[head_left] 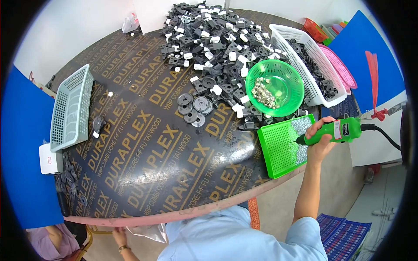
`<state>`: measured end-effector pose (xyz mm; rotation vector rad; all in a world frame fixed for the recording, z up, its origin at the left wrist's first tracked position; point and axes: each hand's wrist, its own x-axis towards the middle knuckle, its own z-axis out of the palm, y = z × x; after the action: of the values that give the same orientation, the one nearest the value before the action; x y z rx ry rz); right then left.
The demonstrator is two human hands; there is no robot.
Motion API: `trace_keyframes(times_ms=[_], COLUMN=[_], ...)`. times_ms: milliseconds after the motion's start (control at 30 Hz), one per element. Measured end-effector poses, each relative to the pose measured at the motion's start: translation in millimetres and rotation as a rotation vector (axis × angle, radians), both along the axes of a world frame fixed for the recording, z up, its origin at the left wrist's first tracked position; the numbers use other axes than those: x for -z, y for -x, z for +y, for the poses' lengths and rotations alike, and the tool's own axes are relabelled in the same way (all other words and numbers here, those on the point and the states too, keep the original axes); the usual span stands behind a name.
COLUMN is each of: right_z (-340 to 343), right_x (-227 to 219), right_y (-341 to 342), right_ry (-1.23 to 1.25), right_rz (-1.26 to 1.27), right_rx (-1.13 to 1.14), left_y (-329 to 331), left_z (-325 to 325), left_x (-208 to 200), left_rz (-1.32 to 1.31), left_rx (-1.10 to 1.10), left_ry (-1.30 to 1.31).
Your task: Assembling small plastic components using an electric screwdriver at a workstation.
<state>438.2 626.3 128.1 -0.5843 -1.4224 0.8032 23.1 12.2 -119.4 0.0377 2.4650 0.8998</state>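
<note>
My right hand [320, 145] wraps round a green electric screwdriver [337, 132] with a black cable. Its thin bit points left, above a bright green perforated tray [273, 162] that carries many small silver screws [301, 126]. Behind the tray, a round green basket [289, 82] holds small shiny metal pieces [264, 95]. Low on the left, my left hand [119, 237] is at the table's front edge, close to a silvery-white bag [150, 232]; a band circles its wrist. Its fingers are partly hidden, and what they do is unclear.
A large heap of black parts with white pieces [213, 41] covers the table's far side, with loose discs [201, 104] before it. A white basket [278, 32] stands right, a pale basket [72, 108] left. Another person's sleeve [45, 243] shows lower left.
</note>
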Motion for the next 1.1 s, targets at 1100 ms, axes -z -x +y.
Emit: trace_keyframes(times_ms=[1100], right_z=[-5.8], right_x=[-0.4], right_y=[5.0], right_ry=[0.004], right_rz=[-0.065], right_rx=[0.021], left_y=[-11.6], left_z=[376.6], left_x=[-235.1], left_rz=[1.053], left_rx=[0.864], left_ry=[-0.397])
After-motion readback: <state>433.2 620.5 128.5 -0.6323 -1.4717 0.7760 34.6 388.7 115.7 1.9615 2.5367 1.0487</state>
